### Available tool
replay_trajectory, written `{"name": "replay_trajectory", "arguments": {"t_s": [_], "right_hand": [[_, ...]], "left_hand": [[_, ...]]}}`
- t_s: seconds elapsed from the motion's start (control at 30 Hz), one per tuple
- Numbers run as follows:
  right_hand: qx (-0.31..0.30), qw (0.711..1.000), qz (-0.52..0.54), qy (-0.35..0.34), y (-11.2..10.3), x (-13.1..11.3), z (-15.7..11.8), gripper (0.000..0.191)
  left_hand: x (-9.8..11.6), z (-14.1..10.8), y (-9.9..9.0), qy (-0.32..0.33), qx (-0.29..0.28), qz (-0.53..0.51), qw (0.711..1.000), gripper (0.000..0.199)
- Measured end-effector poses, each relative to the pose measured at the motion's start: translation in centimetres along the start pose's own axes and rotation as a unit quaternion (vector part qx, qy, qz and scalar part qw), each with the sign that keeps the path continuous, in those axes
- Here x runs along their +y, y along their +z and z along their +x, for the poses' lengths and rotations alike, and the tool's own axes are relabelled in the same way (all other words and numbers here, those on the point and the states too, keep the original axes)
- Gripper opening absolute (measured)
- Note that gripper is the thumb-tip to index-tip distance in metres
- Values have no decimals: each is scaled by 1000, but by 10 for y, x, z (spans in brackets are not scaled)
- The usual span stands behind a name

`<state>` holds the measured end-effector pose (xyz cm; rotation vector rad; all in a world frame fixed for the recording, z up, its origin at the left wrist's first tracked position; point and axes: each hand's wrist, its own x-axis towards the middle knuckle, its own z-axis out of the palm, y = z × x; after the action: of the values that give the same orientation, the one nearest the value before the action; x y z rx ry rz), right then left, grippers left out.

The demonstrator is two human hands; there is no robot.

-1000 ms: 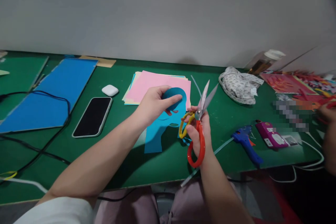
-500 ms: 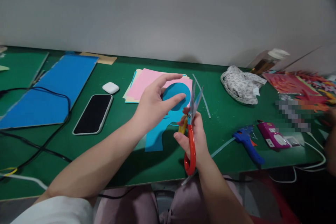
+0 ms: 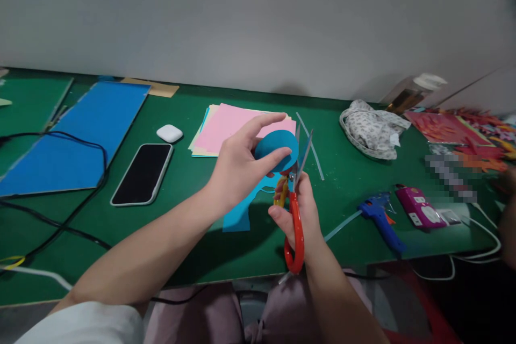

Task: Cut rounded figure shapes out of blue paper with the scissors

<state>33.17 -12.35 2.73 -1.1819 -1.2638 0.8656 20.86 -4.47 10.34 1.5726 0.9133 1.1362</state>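
My left hand (image 3: 245,156) pinches a round blue paper disc (image 3: 278,142), its thumb on the near face and the other fingers partly behind. In my right hand (image 3: 304,215) is a pair of scissors (image 3: 297,231) with red and yellow handles, the blades parted and pointing away from me. The disc's right edge meets the blades; whether it lies between them I cannot tell. Below the hands, a blue paper offcut (image 3: 237,215) lies on the green table (image 3: 189,242). A stack of pink, cream and blue paper sheets (image 3: 217,129) sits behind my left hand.
Left of the hands lie a phone (image 3: 142,174), a white earbud case (image 3: 170,133), a blue board (image 3: 84,140) and black cables. To the right are a patterned cloth pouch (image 3: 373,129), a blue glue gun (image 3: 381,220), a magenta box (image 3: 420,207) and clear glue sticks (image 3: 312,148).
My left hand has moved slightly right with the disc, bringing it closer to the scissors. The disc has turned and looks flatter. The scissors have shifted only slightly.
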Motion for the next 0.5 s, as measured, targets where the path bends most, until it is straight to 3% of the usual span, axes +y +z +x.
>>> {"name": "replay_trajectory", "arguments": {"t_s": [0.5], "right_hand": [[-7, 1000, -5, 19, -3, 2, 0, 55]], "left_hand": [[1, -2, -2, 24, 7, 27, 999, 49]]}}
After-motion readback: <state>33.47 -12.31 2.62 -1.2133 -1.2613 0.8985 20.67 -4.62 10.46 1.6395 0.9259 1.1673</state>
